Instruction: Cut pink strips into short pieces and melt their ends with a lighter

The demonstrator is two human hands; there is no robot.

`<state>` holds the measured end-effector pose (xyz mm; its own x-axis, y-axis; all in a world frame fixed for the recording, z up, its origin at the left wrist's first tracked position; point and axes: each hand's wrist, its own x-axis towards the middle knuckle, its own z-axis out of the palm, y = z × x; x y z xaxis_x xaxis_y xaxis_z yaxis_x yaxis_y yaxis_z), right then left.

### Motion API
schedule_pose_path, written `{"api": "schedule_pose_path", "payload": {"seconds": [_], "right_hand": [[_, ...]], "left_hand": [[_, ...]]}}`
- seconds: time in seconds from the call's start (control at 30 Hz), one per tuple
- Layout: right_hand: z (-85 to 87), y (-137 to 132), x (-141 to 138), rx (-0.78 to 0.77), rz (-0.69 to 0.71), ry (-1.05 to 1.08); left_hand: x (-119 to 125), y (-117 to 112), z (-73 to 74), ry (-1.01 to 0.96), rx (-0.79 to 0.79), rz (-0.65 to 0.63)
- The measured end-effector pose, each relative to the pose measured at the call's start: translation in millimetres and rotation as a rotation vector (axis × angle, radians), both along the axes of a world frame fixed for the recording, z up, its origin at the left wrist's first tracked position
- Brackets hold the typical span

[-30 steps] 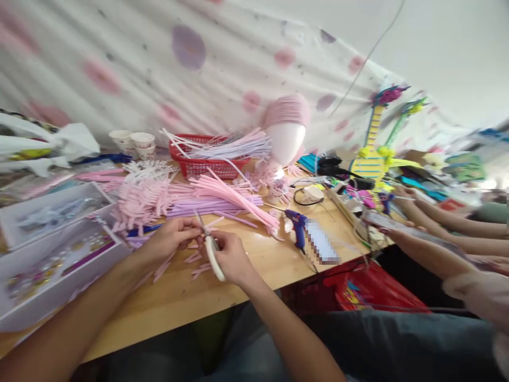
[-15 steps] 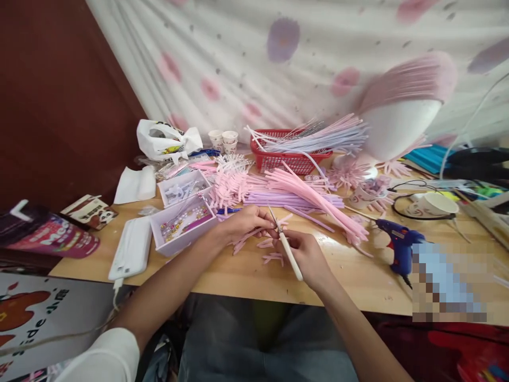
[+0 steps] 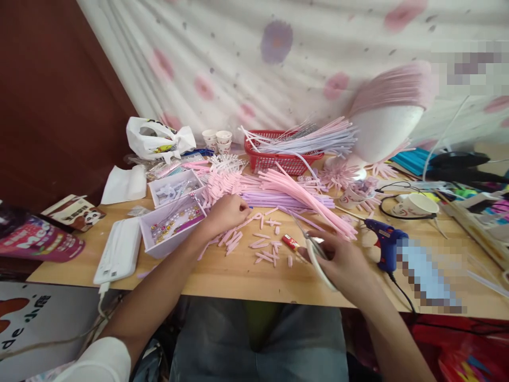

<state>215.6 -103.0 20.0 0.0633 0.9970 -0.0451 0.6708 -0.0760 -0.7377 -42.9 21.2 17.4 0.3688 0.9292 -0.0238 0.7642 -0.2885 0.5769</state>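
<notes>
My right hand [image 3: 342,260] grips a pair of white-handled scissors [image 3: 314,250], blades pointing up and left over the wooden table [image 3: 246,276]. My left hand [image 3: 228,212] reaches forward with curled fingers onto the heap of pink pipe cleaners [image 3: 278,188]; what its fingers hold is hidden. Several short pink cut pieces [image 3: 262,246] lie scattered between the two hands. A small red object [image 3: 291,242] lies just left of the scissors.
A blue glue gun [image 3: 384,241] lies right of my right hand. White boxes of beads [image 3: 173,220], a white power bank [image 3: 117,252], a red basket [image 3: 282,156], paper cups [image 3: 217,139], a foam head [image 3: 392,122] and a plastic bag [image 3: 157,139] crowd the table.
My hands have parted: the left went forward to the pink heap, the right drew back right with the scissors. More cut pieces lie on the table. The view shifted left since a second ago.
</notes>
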Motion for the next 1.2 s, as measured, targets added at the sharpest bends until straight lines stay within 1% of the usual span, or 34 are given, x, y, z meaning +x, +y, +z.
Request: {"api": "schedule_pose_path", "payload": {"seconds": [0.07,0.13,0.2,0.3,0.37,0.43,0.5,0.53,0.57,0.6,0.63,0.7,0.77,0.8,0.87,0.97,1.03,1.1,1.13,1.2], "right_hand": [[-3.4,5,27,0.058,-0.061,-0.299],[-10.0,13,50,0.025,-0.036,-0.518],[-16.7,20,66,0.0,0.064,-0.617],[-20.4,25,77,0.058,0.211,-0.7],[-17.8,24,74,0.1,0.24,-0.779],[-14.2,20,63,0.159,0.161,-0.872],[-13.7,14,45,0.269,0.064,-0.91],[-15.7,12,35,0.322,0.106,-0.876],[-19.3,10,24,0.336,0.193,-0.819],[-24.4,9,15,0.318,0.268,-0.771],[-30.3,9,6,0.303,0.312,-0.756],[-41.5,11,-3,0.297,0.325,-0.774],[-47.3,13,-5,0.288,0.297,-0.777],[-46.9,15,-3,0.292,0.267,-0.744],[-40.1,20,-1,0.319,0.19,-0.577],[-23.9,41,-13,0.336,0.121,-0.126],[-18.1,62,-32,0.263,0.082,0.227],[-19.5,83,-55,0.139,0.017,0.561],[-22.2,93,-65,0.091,-0.021,0.684],[-28.7,105,-80,0.039,-0.033,0.803]], "left_hand": [[7,-7,-4.2,0.178,0.152,0.019],[17,-14,-8.3,0.296,0.256,-0.003],[29,-17,-11.0,0.353,0.33,-0.041],[49,-12,-14.1,0.342,0.342,-0.112],[61,-4,-18.0,0.332,0.313,-0.14],[71,5,-23.6,0.338,0.277,-0.141],[76,11,-28.8,0.338,0.25,-0.135],[76,12,-30.1,0.338,0.239,-0.132],[76,13,-30.0,0.335,0.234,-0.131],[74,13,-28.3,0.32,0.241,-0.129],[70,12,-24.9,0.299,0.256,-0.123],[61,8,-14.1,0.169,0.35,-0.091],[49,3,-1.7,-0.001,0.419,-0.045],[43,0,3.4,-0.085,0.411,-0.017],[35,-3,9.2,-0.255,0.32,0.016],[28,-4,6.2,-0.517,0.172,0.055],[27,-2,-0.2,-0.702,0.063,0.089],[28,0,-6.4,-0.862,-0.055,0.118],[28,0,-9.0,-0.918,-0.102,0.129],[28,1,-12.7,-0.988,-0.15,0.154]]}}
